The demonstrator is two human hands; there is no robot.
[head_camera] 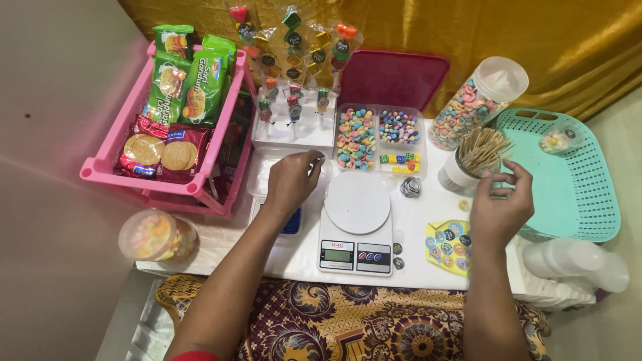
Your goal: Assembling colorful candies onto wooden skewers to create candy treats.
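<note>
Left hand is loosely curled, gripping nothing, just behind the white round-topped kitchen scale on the white bench, while the right hand reaches open-fingered at the cup of wooden skewers.

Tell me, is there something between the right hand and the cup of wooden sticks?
Nothing visible. The right hand is just beside the cup of wooden sticks, its fingers near the stick tips, with only bare white table below.

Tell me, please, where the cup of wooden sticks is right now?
In the head view, the cup of wooden sticks stands right of centre on the white table, just above the right hand, between the candy jar and the teal basket.
</note>
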